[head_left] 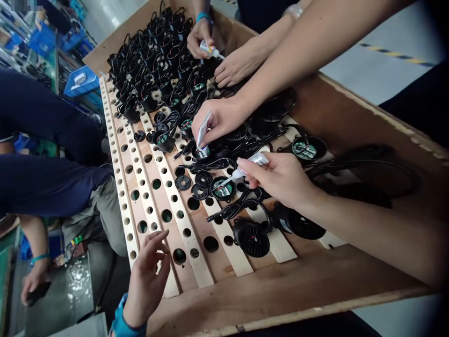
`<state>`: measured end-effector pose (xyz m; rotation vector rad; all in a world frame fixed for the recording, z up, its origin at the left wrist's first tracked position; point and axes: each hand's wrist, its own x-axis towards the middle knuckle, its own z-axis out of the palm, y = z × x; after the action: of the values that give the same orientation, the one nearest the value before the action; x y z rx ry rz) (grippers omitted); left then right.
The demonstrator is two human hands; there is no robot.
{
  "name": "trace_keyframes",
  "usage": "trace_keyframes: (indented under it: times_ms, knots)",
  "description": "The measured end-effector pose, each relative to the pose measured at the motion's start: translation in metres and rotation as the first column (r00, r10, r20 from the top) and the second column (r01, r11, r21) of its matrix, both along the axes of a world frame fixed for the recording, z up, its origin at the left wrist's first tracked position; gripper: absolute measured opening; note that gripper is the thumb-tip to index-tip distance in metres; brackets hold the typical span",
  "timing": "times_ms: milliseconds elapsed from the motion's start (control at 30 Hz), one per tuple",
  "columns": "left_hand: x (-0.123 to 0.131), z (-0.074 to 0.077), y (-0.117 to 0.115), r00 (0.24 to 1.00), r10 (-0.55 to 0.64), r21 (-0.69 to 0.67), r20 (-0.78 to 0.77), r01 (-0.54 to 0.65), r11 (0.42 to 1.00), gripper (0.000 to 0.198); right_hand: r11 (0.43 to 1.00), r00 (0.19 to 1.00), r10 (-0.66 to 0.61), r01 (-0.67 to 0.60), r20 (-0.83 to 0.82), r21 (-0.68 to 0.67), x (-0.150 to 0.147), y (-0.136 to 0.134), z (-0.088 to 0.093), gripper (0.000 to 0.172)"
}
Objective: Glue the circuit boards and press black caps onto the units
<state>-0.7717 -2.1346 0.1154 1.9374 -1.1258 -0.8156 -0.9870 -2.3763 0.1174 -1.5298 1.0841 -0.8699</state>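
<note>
My right hand is closed around a white glue tube. The tube's thin nozzle points down into a round black housing, over a green circuit board. Whether glue is coming out, I cannot tell. Beside this housing lie black ring-shaped caps and a coiled black cable. My left hand hovers over the near left part of the wooden rack, holding nothing, its fingers loosely bent and apart.
A co-worker's hand holds another tube over a nearby housing. Farther back, another person's hand also has a tube. Many black housings with cables crowd the rack's far end. Wooden walls edge the rack. Someone sits at left.
</note>
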Motion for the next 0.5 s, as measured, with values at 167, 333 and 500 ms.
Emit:
trace_keyframes:
  times_ms: [167,333,500]
  knots:
    - [0.006,-0.003,-0.005,0.961,0.22,0.096,-0.169,-0.206,0.974,0.041,1.0,0.999,-0.007,0.007,0.049,0.009,0.002,-0.003,-0.002,0.038]
    - [0.001,0.005,-0.014,0.908,0.369,0.122,-0.199,-0.351,0.929,0.05,0.999,0.998,0.028,-0.029,0.054,0.025,0.005,-0.002,-0.002,0.037]
    - [-0.001,0.008,-0.015,0.917,0.369,0.185,-0.149,-0.341,0.922,0.049,0.998,0.999,0.045,-0.045,-0.003,-0.038,0.005,-0.002,-0.007,0.04]
